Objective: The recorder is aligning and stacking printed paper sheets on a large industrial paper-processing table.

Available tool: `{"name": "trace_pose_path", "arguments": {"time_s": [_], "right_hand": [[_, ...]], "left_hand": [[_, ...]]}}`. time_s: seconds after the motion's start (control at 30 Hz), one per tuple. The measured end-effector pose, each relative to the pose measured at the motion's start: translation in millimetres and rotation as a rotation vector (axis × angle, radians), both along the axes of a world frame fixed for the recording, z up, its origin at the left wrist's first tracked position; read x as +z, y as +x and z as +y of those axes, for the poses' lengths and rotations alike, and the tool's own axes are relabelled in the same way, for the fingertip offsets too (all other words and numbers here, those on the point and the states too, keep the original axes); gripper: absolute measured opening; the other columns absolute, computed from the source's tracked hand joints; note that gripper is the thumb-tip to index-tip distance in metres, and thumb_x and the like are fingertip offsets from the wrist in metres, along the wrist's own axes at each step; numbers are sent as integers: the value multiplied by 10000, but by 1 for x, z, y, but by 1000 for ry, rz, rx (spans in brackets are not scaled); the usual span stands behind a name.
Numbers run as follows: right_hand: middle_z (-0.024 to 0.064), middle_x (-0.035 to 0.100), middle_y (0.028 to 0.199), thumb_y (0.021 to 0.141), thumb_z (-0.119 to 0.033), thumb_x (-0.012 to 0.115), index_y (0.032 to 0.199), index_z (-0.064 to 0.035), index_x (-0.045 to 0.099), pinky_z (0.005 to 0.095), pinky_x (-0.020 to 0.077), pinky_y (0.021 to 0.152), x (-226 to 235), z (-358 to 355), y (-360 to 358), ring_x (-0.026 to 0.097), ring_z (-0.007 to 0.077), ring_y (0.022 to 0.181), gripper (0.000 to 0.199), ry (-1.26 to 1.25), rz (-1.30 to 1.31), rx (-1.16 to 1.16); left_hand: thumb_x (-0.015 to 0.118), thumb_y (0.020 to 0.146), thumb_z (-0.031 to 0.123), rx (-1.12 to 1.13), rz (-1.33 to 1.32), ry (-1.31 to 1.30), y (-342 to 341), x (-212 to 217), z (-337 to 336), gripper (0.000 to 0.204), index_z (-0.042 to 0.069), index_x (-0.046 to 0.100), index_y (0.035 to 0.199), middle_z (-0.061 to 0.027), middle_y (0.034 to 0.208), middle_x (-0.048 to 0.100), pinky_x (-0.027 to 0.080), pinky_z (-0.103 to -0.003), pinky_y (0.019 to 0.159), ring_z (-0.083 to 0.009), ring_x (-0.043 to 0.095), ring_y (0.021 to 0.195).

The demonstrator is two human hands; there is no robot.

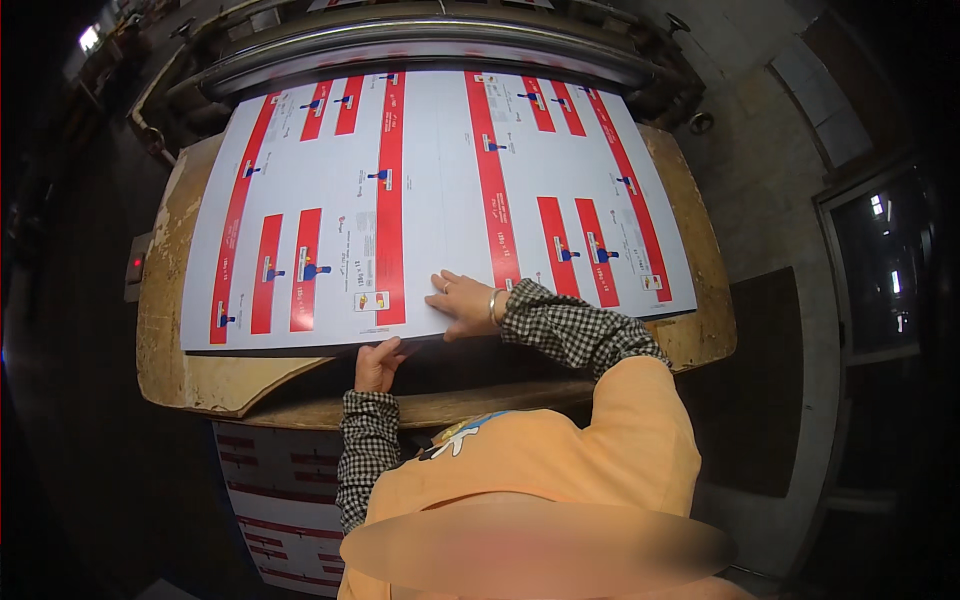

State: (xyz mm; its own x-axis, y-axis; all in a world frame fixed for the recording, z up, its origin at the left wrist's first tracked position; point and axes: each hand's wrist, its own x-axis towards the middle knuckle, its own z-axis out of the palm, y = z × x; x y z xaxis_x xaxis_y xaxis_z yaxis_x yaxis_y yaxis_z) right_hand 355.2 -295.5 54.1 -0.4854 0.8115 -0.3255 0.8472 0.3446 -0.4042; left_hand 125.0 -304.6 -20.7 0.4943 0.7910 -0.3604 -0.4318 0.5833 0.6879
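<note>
A large white printed sheet (440, 190) with red bands and small blue figures lies across a worn wooden table (165, 330). Its far end reaches under a long metal roller. My left hand (377, 366) is closed on the near edge of the sheet, thumb on top and the other fingers mostly hidden beneath. To its right, my right hand (466, 304) lies on top of the sheet close to the same edge, fingers stretched out and pointing left. It wears a ring and a bracelet, and nothing is held in it. Checked sleeves cover both forearms.
The metal roller (430, 45) spans a machine frame at the table's far side, with a small handwheel (701, 122) on its right. More printed sheets (280, 500) lie low at the lower left. A small box (137, 265) with a red light stands left of the table.
</note>
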Motion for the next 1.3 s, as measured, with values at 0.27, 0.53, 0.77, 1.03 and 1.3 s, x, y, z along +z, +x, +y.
{"name": "trace_pose_path", "arguments": {"time_s": [0.27, 0.53, 0.77, 1.03, 1.3], "right_hand": [[172, 600, 849, 791, -149, 520, 904, -17, 573, 388, 463, 689, 40, 6, 12, 578, 342, 777, 181, 107, 456, 15], [185, 563, 1095, 788, -123, 535, 988, -15, 590, 354, 430, 872, -11, -2, 11, 550, 308, 999, 233, 31, 409, 5], [162, 581, 1027, 749, -240, 591, 943, -20, 600, 371, 384, 908, -54, 69, 23, 514, 324, 986, 293, 336, 359, -304], [253, 229, 1368, 609, -271, 730, 1242, -54, 421, 442, 277, 1011, -16, -8, -23, 188, 418, 1275, 738, 190, 10, 18], [184, 511, 1168, 710, -145, 572, 1035, -14, 553, 376, 381, 934, 8, 22, 2, 452, 350, 1118, 351, -53, 339, 46]], "left_hand": [[380, 867, 107, 154, -1, -107, 4, -7, -5, 311, -66, 472, 1108, -192, 1092, 538, 431, -509, 881, -320, 538, 1013], [346, 865, 85, 112, 10, -127, -2, 2, -5, 306, -65, 460, 1107, -195, 1066, 557, 459, -463, 865, -298, 555, 998], [504, 868, 202, 120, 10, -119, 2, -13, 0, 290, 36, 467, 1103, -96, 982, 589, 497, -369, 738, -211, 602, 841], [556, 813, 104, 74, -2, -54, 0, 16, -2, 378, 5, 451, 1163, -124, 1046, 569, 485, -367, 797, -216, 588, 913], [561, 801, 68, 44, -92, -111, -3, 11, -4, 240, -74, 546, 994, -165, 981, 605, 441, -462, 891, -243, 577, 969]]}}
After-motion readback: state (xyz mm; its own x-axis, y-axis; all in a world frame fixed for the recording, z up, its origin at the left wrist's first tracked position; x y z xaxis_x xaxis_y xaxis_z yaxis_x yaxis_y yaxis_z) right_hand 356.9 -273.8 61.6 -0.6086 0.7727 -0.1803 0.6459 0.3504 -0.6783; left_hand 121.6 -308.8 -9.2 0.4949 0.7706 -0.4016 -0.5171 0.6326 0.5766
